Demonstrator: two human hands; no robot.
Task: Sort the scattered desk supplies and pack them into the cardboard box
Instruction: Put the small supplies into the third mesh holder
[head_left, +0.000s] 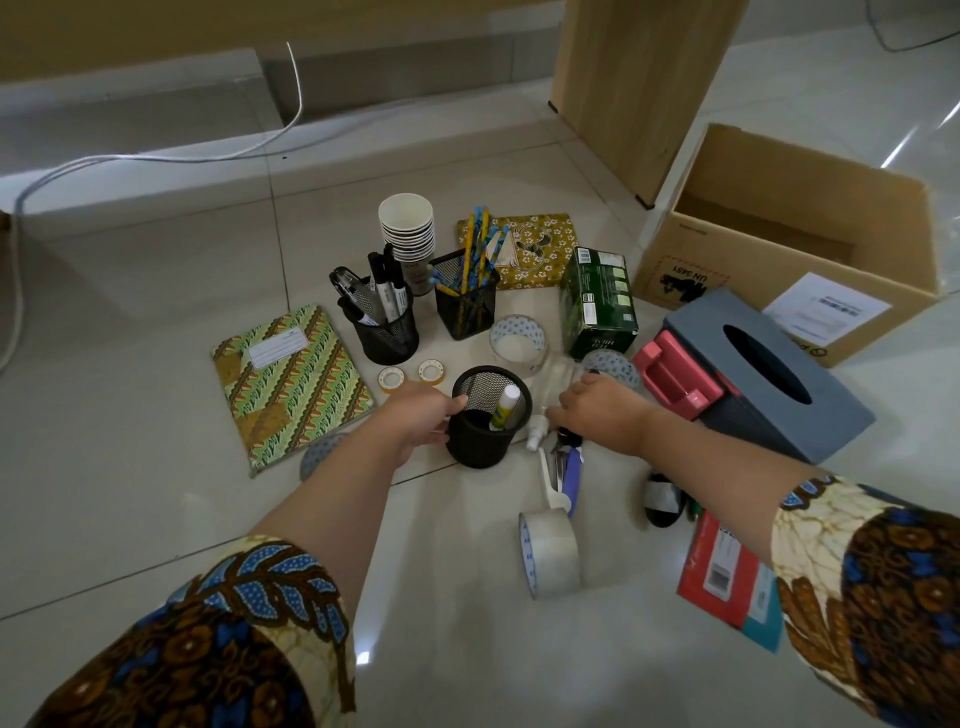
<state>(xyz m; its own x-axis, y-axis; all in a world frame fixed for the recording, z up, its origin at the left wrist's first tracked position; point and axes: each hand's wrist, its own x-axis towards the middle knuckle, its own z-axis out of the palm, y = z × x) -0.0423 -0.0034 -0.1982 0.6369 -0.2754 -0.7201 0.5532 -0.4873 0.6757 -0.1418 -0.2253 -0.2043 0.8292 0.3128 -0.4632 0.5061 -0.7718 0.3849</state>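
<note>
Three black mesh holders on the tiled floor: a round one with markers, a square one with pencils, and a nearer round mesh cup holding a single glue stick. Two small tape rolls side by side just beyond that cup; two patterned tape rolls further right, the second partly hidden by the right hand; one clear packing tape roll standing on edge in the foreground. One stack of paper cups. Two batik-patterned notebooks — a green one at left, a yellow one at the back. One green carton, one grey tissue box, one pink item against it.

Left hand wrapped round the near mesh cup, fingers clamped on its wall. Right hand laid over a clear spray bottle — whether closed on it, cannot tell.

Cardboard box at far right, plain brown, open-topped, a white label on its near side, apart from both hands.
</note>
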